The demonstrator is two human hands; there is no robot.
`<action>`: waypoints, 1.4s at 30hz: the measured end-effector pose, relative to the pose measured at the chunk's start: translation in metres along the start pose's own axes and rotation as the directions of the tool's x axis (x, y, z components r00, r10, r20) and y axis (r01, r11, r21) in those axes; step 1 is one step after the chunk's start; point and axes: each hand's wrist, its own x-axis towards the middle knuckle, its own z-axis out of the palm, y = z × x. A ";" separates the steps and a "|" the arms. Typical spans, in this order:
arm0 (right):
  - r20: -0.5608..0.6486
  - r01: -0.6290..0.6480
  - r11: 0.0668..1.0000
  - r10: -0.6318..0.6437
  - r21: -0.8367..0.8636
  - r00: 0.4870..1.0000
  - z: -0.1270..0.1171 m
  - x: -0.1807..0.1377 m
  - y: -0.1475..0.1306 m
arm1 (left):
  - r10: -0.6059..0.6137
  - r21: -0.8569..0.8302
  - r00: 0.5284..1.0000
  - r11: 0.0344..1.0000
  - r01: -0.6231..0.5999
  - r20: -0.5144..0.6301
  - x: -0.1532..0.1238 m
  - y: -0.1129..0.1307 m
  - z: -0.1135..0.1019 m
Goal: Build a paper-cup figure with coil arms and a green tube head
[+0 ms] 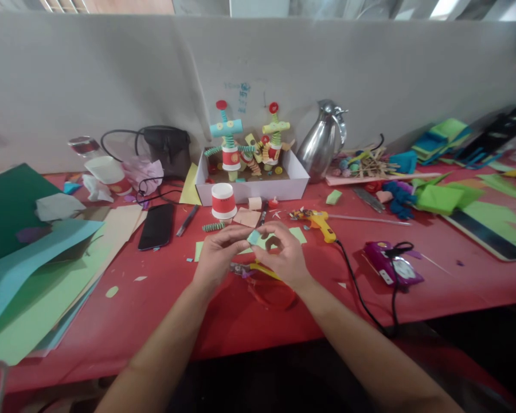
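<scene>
A small piece of light blue-green paper point(253, 237) is pinched between my two hands over the middle of the table. My left hand point(217, 252) grips its left side with thumb and fingers, and my right hand point(286, 252) has its right side. Beneath them lie scissors point(264, 271) with yellow and red handles, partly hidden by my right hand. Light green paper strips point(298, 234) show behind the fingers. Just beyond stand a red and white paper cup point(223, 202) and a green folded paper spring point(214, 226).
A white box point(253, 192) holds paper-cup figures. A yellow glue gun point(320, 222) trails a black cord near a purple box point(391, 264). At left are a phone point(156, 226), a marker point(187, 221) and coloured paper sheets point(81, 275). A steel jug point(322, 140) stands behind.
</scene>
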 end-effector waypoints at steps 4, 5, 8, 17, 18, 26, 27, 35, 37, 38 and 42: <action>0.034 -0.020 0.992 0.016 0.122 0.999 0.001 -0.001 -0.001 | -0.052 -0.122 0.997 0.992 0.045 -0.055 0.000 -0.002 0.001; 0.035 -0.021 0.989 0.016 0.147 0.999 0.002 -0.001 -0.001 | -0.061 -0.140 0.996 0.989 0.051 -0.070 0.000 -0.003 0.001; 0.016 -0.009 0.984 0.007 0.178 1.000 0.002 -0.001 -0.002 | -0.068 -0.161 0.993 0.986 0.052 -0.099 -0.001 -0.003 0.004; -0.018 0.022 0.992 -0.020 0.128 1.000 0.002 -0.001 0.001 | -0.098 -0.206 0.984 0.976 0.067 -0.146 -0.001 -0.007 0.008; -0.018 0.025 0.992 -0.023 0.127 1.000 0.002 0.000 0.001 | -0.101 -0.210 0.983 0.975 0.068 -0.151 -0.002 -0.007 0.008; 0.042 0.030 0.989 -0.036 0.146 0.998 0.000 0.001 0.006 | -0.080 -0.248 0.985 0.968 0.039 -0.156 -0.003 -0.010 0.010; 0.051 0.026 0.988 -0.034 0.152 0.998 0.000 0.002 0.007 | -0.081 -0.257 0.985 0.966 0.040 -0.153 -0.003 -0.010 0.010; 0.084 0.020 0.983 -0.036 0.184 0.996 -0.004 0.004 0.012 | -0.093 -0.149 0.990 0.986 0.077 -0.105 0.000 -0.008 0.005; 0.098 0.027 0.985 -0.045 0.173 0.994 -0.004 0.003 0.012 | -0.079 -0.146 0.989 0.987 0.060 -0.126 -0.001 -0.009 0.005; 0.102 0.033 0.986 -0.050 0.164 0.994 -0.004 0.003 0.013 | -0.078 -0.155 0.988 0.986 0.057 -0.135 -0.001 -0.010 0.004; 0.104 0.072 0.988 -0.087 0.136 0.991 -0.004 0.001 0.012 | -0.081 -0.186 0.983 0.981 0.050 -0.163 -0.002 -0.012 0.006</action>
